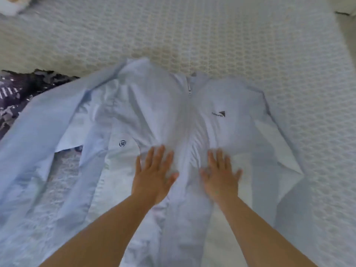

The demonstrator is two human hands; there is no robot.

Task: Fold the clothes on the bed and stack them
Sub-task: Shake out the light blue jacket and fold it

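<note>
— So where is the blue jacket [154, 112]?
— It lies spread out on the bed [212, 35], right under the person's fingers, zip side up.
— Are the hands holding it?
— No. The left hand [154, 174] and right hand [221, 176] press flat on it, fingers straight, one each side of the zip [189, 89]. A dark patterned cloth [17, 93] lies far left of the fingertips.

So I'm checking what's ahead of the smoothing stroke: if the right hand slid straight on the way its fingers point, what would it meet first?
Probably the black logo on the jacket: the right hand lies flat, fingers pointing up the chest toward it.
</note>
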